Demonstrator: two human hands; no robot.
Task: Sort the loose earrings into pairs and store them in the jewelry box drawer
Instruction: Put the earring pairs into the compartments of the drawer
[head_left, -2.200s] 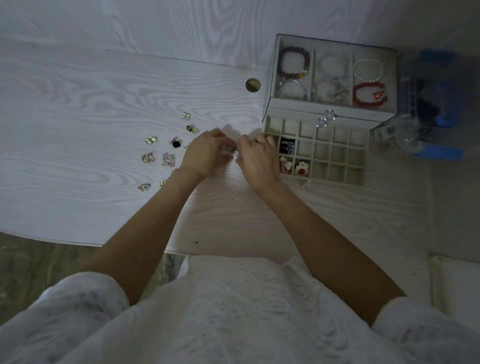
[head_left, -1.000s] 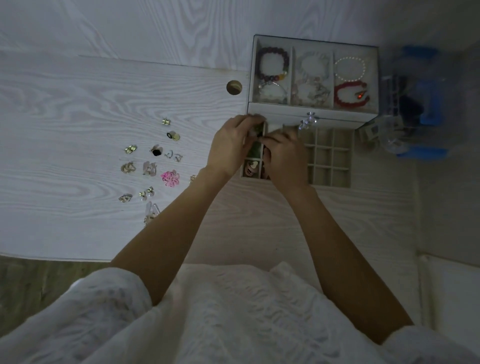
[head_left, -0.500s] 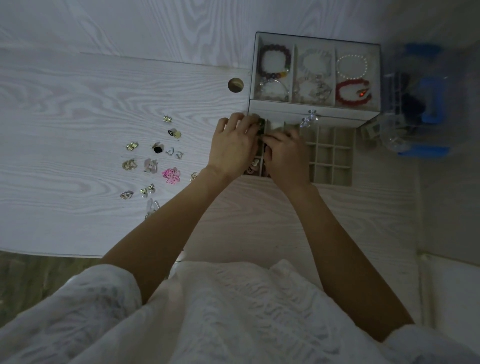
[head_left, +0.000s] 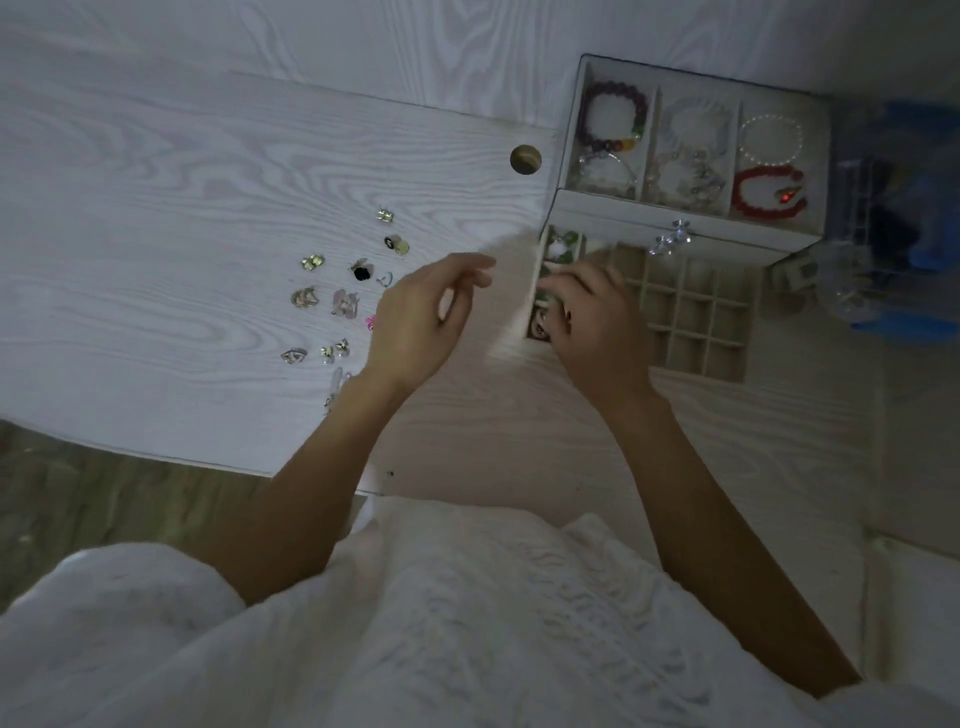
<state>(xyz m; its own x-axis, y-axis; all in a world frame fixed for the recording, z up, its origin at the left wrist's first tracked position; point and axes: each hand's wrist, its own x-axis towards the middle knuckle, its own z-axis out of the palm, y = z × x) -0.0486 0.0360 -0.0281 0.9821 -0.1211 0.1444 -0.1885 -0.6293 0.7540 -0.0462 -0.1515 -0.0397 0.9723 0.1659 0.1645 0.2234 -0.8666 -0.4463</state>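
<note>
Several loose earrings (head_left: 344, 303) lie scattered on the white wood-grain table (head_left: 156, 208), among them a pink one (head_left: 370, 322) half hidden by my left hand. My left hand (head_left: 421, 322) hovers between the earrings and the drawer, fingers relaxed and holding nothing. The jewelry box (head_left: 691, 221) stands at the back right with its gridded drawer (head_left: 691, 296) pulled out. Green earrings (head_left: 563, 243) sit in its top-left compartment. My right hand (head_left: 597, 322) is over the drawer's left column with its fingers curled down into a compartment. What they hold is hidden.
Bracelets (head_left: 769, 192) fill the box's top tray, and a crystal knob (head_left: 672, 239) sits on the drawer front. A round cable hole (head_left: 525, 159) is left of the box. A clear and blue container (head_left: 904, 223) stands at the right. The table's near edge (head_left: 156, 452) runs along the lower left.
My left hand has pulled back left from the drawer's left column and now holds nothing. My right hand stays over that column.
</note>
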